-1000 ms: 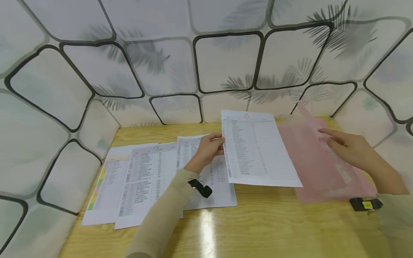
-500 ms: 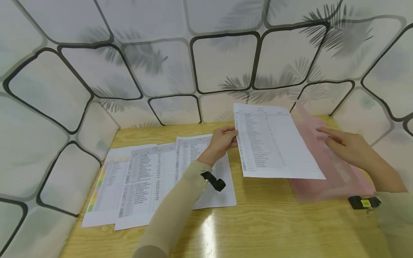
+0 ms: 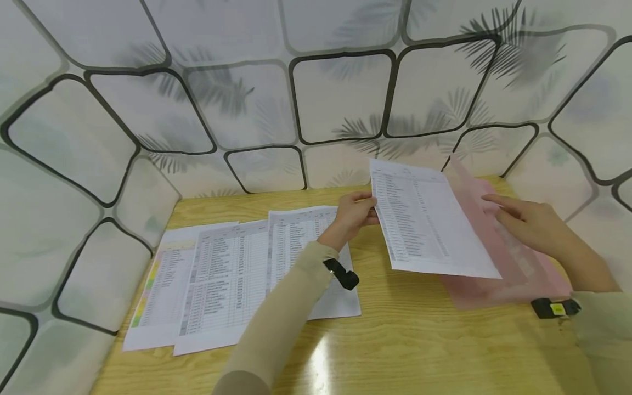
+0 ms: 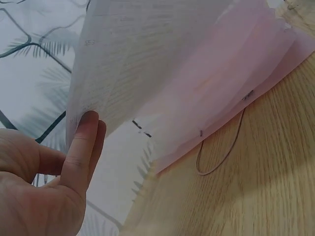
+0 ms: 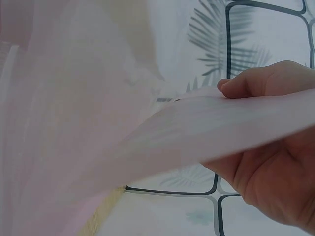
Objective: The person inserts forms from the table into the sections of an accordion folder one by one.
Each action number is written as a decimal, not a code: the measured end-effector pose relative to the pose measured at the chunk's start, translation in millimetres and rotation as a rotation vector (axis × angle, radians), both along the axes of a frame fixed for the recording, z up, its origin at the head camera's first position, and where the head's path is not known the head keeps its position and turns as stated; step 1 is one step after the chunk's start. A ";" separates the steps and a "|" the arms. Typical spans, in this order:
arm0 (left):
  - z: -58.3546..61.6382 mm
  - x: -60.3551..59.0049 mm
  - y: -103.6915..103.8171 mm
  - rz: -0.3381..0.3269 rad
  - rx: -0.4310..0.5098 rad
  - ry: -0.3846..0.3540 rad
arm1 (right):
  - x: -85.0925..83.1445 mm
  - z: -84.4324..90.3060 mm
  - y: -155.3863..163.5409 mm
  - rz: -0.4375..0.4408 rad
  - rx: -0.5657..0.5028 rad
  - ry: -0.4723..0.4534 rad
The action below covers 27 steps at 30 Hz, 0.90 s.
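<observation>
My left hand (image 3: 351,216) pinches a printed sheet (image 3: 427,219) by its left edge, thumb in front. Raised above the table, the sheet has its right side overlapping the pink translucent plastic folder (image 3: 523,274) in the head view. From the left wrist, the sheet's back shows, with the fingers (image 4: 84,142) lying against it. My right hand (image 3: 535,227) holds the folder's lifted flap (image 5: 197,142) between thumb and fingers, holding it up off the rest. A thin cord loop (image 4: 224,160) hangs at the folder's edge.
Several printed sheets lie overlapping on the left: one with coloured cells (image 3: 153,285), a table sheet (image 3: 222,285) and another (image 3: 296,230) partly under the left forearm. The wooden table (image 3: 395,340) meets a patterned wall (image 3: 345,93) behind and at the left.
My left hand has carried the printed sheet rightward, over the pink folder, and the sheet has turned slightly. My right hand stays nearly still on the flap.
</observation>
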<state>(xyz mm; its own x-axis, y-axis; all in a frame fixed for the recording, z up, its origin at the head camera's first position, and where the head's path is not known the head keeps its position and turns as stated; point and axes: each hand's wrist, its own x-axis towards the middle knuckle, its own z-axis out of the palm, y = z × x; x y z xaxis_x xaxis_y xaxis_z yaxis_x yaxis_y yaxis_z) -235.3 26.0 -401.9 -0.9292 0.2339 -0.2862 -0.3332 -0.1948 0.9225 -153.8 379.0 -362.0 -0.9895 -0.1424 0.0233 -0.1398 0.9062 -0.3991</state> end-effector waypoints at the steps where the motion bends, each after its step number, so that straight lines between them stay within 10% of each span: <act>1: 0.3 0.4 2.1 -0.005 0.003 0.001 | 0.3 -0.3 -0.1 0.000 -0.001 0.001; 27: -2.3 8.3 37.6 -0.029 -0.055 0.016 | 0.3 2.9 -3.6 -0.004 0.025 0.031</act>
